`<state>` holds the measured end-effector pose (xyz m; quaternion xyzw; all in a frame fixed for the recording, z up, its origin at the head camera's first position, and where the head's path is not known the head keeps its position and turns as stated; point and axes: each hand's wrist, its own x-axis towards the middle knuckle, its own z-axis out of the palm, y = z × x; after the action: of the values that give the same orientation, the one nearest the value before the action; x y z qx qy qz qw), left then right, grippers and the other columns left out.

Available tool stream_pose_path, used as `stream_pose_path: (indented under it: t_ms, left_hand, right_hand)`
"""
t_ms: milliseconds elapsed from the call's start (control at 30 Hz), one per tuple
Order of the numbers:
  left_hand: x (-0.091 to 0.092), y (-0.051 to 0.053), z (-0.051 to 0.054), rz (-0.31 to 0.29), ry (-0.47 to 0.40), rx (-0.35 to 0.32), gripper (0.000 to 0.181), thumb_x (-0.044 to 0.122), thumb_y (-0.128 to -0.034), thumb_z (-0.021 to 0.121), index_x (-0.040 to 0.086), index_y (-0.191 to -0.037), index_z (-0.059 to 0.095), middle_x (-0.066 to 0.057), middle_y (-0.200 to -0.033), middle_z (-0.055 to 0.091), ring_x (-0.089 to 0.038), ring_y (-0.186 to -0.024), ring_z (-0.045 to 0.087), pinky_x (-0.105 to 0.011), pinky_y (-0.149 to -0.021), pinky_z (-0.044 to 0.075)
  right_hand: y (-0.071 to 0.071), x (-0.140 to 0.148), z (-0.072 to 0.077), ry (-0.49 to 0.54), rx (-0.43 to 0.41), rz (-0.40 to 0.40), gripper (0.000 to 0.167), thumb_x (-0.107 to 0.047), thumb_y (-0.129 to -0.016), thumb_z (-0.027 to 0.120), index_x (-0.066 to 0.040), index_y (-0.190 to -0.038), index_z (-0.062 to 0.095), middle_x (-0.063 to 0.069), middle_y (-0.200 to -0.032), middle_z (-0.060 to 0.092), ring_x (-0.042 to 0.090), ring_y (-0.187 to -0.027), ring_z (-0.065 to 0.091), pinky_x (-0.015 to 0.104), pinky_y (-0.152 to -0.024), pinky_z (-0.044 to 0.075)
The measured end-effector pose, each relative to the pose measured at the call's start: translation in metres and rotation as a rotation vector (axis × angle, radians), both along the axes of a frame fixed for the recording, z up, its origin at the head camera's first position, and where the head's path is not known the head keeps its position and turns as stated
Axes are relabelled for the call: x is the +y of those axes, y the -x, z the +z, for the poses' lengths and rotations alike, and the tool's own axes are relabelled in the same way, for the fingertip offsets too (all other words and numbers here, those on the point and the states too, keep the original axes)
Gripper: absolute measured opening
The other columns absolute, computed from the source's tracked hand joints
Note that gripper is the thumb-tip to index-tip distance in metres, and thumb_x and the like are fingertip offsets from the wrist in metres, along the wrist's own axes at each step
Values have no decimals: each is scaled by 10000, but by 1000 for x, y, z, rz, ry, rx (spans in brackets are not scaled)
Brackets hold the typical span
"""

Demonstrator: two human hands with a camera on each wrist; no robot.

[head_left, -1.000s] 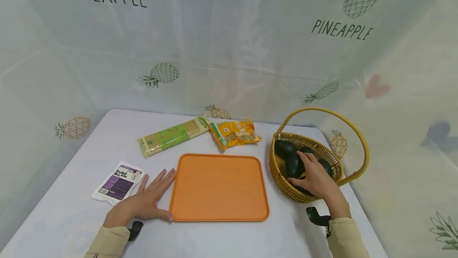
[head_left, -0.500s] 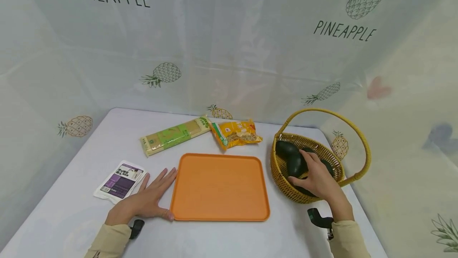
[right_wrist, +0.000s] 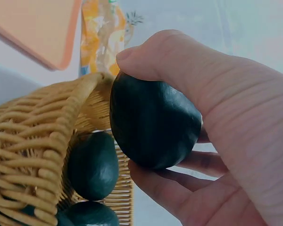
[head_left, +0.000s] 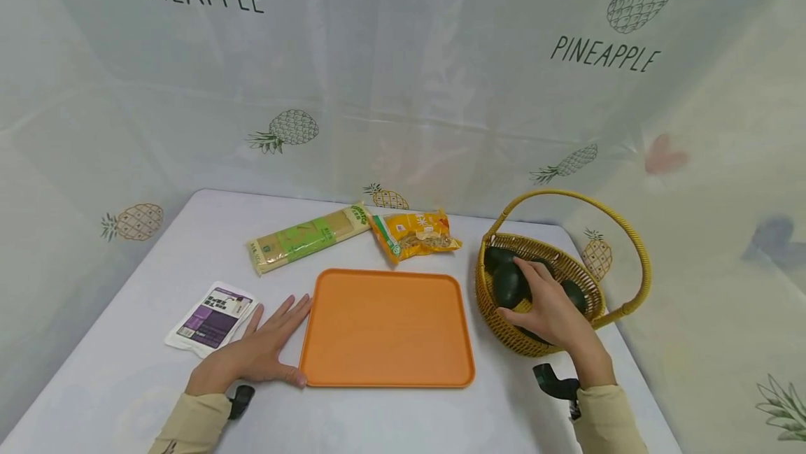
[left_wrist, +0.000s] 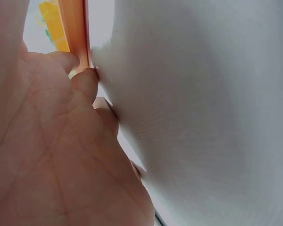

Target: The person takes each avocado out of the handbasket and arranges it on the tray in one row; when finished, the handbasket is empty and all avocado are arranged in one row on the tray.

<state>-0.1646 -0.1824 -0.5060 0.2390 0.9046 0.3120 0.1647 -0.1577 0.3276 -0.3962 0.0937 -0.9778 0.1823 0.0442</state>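
Holding an avocado [head_left: 508, 286] at the wicker basket [head_left: 495, 319]

Your right hand [head_left: 554, 308] pinched the dark green fruit between thumb and fingers at the opening, near other avocados [right_wrist: 95, 167]; full clearance could not be told. Your left hand [head_left: 258, 354] lay spread on the bench [head_left: 378, 422], touching the orange tray [head_left: 387, 328].

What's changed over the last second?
The right hand and the avocado it grips have shifted slightly left, toward the orange tray; that avocado now hides more of the avocado behind it. Nothing was let go. The left hand still rests at the tray's left edge; the tray, wicker basket and packets stayed put.
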Motion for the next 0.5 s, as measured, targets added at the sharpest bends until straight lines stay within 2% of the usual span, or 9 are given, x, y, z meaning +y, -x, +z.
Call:
stream_pose_path:
  t_ms: [200, 333, 500]
  left_hand:
    - [-5, 1, -13, -11, -67, 52, 1398, 715, -665, 890, 180, -1733, 164, -130, -1815, 163, -406, -1687, 18, -790, -1242, -191]
    - [-5, 2, -15, -13, -80, 38, 1404, 715, -664, 893, 190, -1736, 155, -124, -1820, 146, -398, -1689, 3, -783, -1241, -209]
    - [-3, 4, -15, 20, -1, 6, 1440, 774, -627, 875, 214, -1738, 150, -95, -1827, 135, -413, -1684, 28, -730, -1286, -195]
  right_hand:
    - [0, -6, 3, 8, 16, 36, 969, -295, -857, 901, 19, -1615, 384, 262, -1542, 482, 476, -1276, 623, 687, -1009, 587]
    - [0, -9, 4, 7, 27, 45, 962, -280, -856, 902, 19, -1613, 389, 256, -1537, 487, 469, -1266, 636, 678, -1001, 596]
    - [0, -12, 4, 12, 29, 74, 957, -271, -859, 904, 9, -1616, 389, 239, -1551, 483, 448, -1273, 642, 660, -1008, 602]
